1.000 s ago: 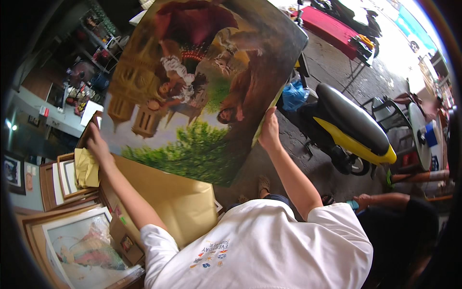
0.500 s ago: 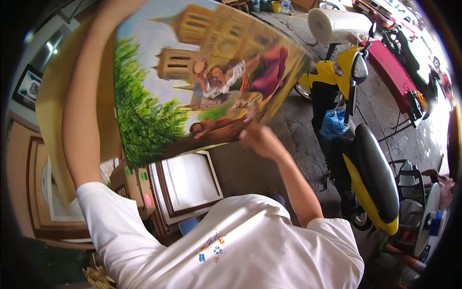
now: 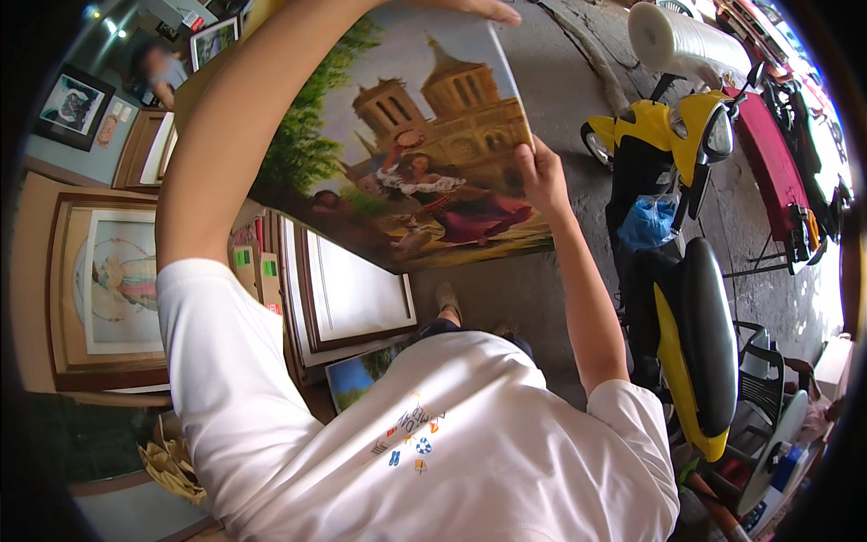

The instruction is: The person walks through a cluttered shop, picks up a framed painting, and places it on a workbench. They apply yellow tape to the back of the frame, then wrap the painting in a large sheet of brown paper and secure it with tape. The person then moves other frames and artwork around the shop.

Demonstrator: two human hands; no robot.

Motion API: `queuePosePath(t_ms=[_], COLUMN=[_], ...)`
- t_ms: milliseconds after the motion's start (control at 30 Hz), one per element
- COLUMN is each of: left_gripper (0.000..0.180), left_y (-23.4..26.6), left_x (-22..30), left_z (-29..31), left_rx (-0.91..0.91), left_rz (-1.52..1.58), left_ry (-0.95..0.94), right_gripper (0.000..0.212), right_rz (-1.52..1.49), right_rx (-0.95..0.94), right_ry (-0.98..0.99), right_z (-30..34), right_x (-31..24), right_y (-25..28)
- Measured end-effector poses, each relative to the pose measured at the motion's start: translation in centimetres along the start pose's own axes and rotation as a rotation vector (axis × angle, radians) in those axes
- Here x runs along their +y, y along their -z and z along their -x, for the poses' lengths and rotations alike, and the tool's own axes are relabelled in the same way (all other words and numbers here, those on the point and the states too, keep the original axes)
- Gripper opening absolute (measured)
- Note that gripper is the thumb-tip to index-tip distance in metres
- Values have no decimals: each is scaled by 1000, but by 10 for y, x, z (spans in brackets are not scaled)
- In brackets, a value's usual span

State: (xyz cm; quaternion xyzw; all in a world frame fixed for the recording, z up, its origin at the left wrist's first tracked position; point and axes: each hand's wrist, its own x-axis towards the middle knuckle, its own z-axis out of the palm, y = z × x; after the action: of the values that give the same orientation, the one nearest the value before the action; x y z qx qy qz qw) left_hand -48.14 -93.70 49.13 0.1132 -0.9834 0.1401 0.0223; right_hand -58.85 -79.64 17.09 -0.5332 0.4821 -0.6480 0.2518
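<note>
1. The painting [image 3: 406,135], a large unframed canvas of a cathedral with figures and trees, is held up in the air between both hands, above a stack of framed pictures [image 3: 348,294] leaning below the grip.
2. Its long axis runs roughly from the left hand down toward the lower right edge; the painted face is turned to the camera, towers pointing up and away.
3. It looks stiff, flat and fairly light but broad (awkward in a draught), best held by opposite edges, off the paint.
4. A yellow scooter [image 3: 695,271] stands right of the grip.
5. The right hand [image 3: 542,172] clamps the right edge, thumb on the face.
6. The left hand [image 3: 474,9] grasps the top edge, seemingly closed, though it is partly cut off.
</note>
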Motion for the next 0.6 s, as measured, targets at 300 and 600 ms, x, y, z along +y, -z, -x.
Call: queuePosePath(t_ms=[300, 600], left_gripper=[46, 55], left_y=[-29, -200], left_x=[-62, -216], left_z=[19, 223], left_rx=[621, 1203], left_rz=[48, 953], left_ry=[-316, 709], right_gripper=[38, 44], right_rz=[88, -139], right_rx=[204, 548], right_ry=[-84, -187], right_z=[-2, -13], right_x=[0, 28], right_y=[-5, 58])
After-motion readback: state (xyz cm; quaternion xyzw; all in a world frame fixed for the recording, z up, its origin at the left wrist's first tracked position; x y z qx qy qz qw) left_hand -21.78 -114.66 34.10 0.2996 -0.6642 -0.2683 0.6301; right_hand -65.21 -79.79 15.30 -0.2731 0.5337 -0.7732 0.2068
